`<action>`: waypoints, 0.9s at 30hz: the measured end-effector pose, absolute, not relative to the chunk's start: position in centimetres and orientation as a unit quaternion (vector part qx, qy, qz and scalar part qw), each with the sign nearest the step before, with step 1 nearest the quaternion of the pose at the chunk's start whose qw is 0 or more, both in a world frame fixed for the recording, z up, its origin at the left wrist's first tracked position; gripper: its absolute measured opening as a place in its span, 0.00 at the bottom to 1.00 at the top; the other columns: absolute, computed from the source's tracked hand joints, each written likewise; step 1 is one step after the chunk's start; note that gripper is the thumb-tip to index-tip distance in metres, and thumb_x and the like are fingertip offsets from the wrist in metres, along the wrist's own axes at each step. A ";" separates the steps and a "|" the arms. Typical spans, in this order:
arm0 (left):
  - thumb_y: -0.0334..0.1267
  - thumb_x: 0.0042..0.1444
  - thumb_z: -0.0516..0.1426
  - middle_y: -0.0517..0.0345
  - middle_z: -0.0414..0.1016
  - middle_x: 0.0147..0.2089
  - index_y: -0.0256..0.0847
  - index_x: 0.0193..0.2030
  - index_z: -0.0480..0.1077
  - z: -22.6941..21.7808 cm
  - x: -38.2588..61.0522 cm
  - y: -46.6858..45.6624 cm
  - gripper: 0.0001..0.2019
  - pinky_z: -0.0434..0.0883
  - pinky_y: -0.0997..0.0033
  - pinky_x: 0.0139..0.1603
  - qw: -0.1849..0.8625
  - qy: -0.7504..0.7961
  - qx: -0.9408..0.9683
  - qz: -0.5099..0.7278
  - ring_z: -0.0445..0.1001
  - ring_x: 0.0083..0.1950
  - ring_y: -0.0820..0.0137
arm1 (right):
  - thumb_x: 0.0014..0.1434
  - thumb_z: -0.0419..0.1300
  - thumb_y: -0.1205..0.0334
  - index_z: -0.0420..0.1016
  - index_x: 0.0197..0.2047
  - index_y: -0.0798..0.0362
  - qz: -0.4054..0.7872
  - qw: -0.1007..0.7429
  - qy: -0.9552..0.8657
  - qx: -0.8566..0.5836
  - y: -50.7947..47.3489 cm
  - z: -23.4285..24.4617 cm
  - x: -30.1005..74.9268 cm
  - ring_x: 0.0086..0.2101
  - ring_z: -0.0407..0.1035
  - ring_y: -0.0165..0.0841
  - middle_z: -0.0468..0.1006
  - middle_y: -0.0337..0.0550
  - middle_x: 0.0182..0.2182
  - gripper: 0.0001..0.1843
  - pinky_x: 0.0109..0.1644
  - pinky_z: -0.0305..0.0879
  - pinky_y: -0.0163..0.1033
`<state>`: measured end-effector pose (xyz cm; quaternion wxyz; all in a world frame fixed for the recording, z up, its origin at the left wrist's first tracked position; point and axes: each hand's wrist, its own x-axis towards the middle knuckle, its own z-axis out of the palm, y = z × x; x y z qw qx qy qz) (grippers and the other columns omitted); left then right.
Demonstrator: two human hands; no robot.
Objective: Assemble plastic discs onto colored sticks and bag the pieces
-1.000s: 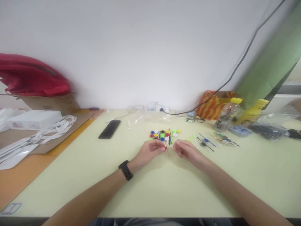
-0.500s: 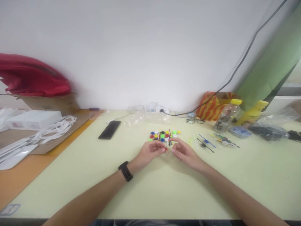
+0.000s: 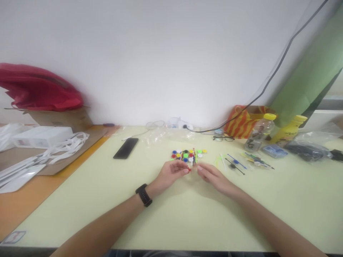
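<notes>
Between thumb and fingertips, my left hand (image 3: 173, 174) pinches a small red plastic piece (image 3: 189, 170), most of it hidden. My right hand (image 3: 214, 177) is a short way to the right, its thumb and fingers pressed together; what they hold, if anything, is too small to make out. Just beyond both hands lie several coloured round discs (image 3: 185, 155) in blue, red, yellow, green, white and black, with thin coloured sticks (image 3: 194, 156) among them. Off to the right rest a blue stick with a disc (image 3: 234, 161) and a black stick (image 3: 238, 169).
A phone (image 3: 125, 148) lies to the left on the pale table (image 3: 80, 210). At the right stand a clear bottle (image 3: 259, 134), a yellow bottle (image 3: 288, 130) and a striped bag (image 3: 238, 123). Glasses (image 3: 223, 138) and a black cable (image 3: 206, 130) are near the wall.
My right hand's raised index finger has come down against the thumb. My left hand stays almost still with the red piece. The view has shifted slightly.
</notes>
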<state>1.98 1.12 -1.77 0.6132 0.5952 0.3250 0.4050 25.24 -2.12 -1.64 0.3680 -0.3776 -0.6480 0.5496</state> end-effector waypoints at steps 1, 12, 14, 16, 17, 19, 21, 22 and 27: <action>0.41 0.54 0.71 0.50 0.82 0.44 0.37 0.42 0.78 -1.8 2.0 1.1 0.13 0.74 0.65 0.53 0.609 0.327 0.596 0.409 0.80 0.47 0.65 | 0.71 0.50 0.40 0.74 0.28 0.53 0.568 0.334 -0.663 -0.356 -2.0 -1.6 25.5 0.24 0.53 0.29 0.61 0.36 0.22 0.30 0.31 0.51 0.39; 0.42 0.53 0.71 0.50 0.82 0.45 0.37 0.41 0.78 -1.7 2.0 1.0 0.13 0.74 0.63 0.54 0.609 0.322 0.607 0.396 0.80 0.47 0.63 | 0.66 0.60 0.39 0.70 0.40 0.51 0.498 0.357 -0.680 -0.402 -2.0 -1.4 24.6 0.28 0.57 0.30 0.65 0.35 0.28 0.21 0.32 0.53 0.36; 0.42 0.55 0.70 0.49 0.82 0.46 0.38 0.41 0.78 -1.6 2.0 0.9 0.13 0.74 0.63 0.55 0.610 0.315 0.615 0.387 0.80 0.48 0.62 | 0.65 0.60 0.38 0.71 0.43 0.50 0.489 0.355 -0.689 -0.401 -2.0 -1.8 24.3 0.28 0.57 0.30 0.66 0.36 0.28 0.22 0.31 0.54 0.36; 0.42 0.56 0.69 0.49 0.82 0.46 0.38 0.42 0.78 -1.6 1.9 0.9 0.12 0.74 0.63 0.55 0.613 0.309 0.622 0.377 0.80 0.49 0.62 | 0.66 0.60 0.38 0.71 0.43 0.50 0.487 0.347 -0.698 -0.393 -2.0 -2.1 24.2 0.28 0.57 0.30 0.66 0.36 0.28 0.22 0.31 0.54 0.36; 0.42 0.56 0.69 0.49 0.82 0.46 0.38 0.42 0.78 -1.7 1.9 0.9 0.12 0.74 0.62 0.55 0.613 0.308 0.624 0.374 0.80 0.49 0.62 | 0.66 0.59 0.39 0.72 0.42 0.51 0.484 0.345 -0.702 -0.391 -2.0 -2.3 24.2 0.28 0.57 0.30 0.66 0.36 0.28 0.22 0.31 0.54 0.36; 0.42 0.57 0.69 0.49 0.82 0.47 0.38 0.43 0.78 -1.8 1.9 1.0 0.12 0.74 0.62 0.56 0.613 0.307 0.624 0.374 0.80 0.50 0.62 | 0.67 0.59 0.39 0.72 0.42 0.51 0.472 0.346 -0.708 -0.395 -2.0 -2.4 24.3 0.27 0.56 0.30 0.66 0.36 0.28 0.21 0.31 0.53 0.36; 0.42 0.57 0.69 0.49 0.82 0.47 0.38 0.42 0.78 -2.0 1.9 1.0 0.12 0.74 0.62 0.56 0.613 0.309 0.621 0.379 0.80 0.50 0.62 | 0.67 0.58 0.40 0.72 0.42 0.50 0.451 0.353 -0.713 -0.405 -2.1 -2.2 24.4 0.27 0.56 0.30 0.65 0.35 0.26 0.21 0.31 0.53 0.37; 0.42 0.56 0.69 0.49 0.82 0.47 0.38 0.42 0.78 -2.1 1.8 1.1 0.12 0.74 0.62 0.56 0.614 0.311 0.617 0.382 0.80 0.50 0.62 | 0.68 0.58 0.40 0.72 0.43 0.50 0.439 0.361 -0.714 -0.410 -2.1 -2.1 24.5 0.27 0.56 0.31 0.64 0.35 0.25 0.20 0.31 0.53 0.37; 0.42 0.54 0.71 0.48 0.83 0.47 0.37 0.42 0.78 -2.3 1.8 1.1 0.14 0.74 0.61 0.56 0.623 0.320 0.598 0.390 0.81 0.50 0.61 | 0.66 0.61 0.40 0.69 0.55 0.47 0.477 0.421 -0.651 -0.415 -2.1 -1.2 24.9 0.27 0.56 0.30 0.63 0.34 0.28 0.23 0.32 0.53 0.37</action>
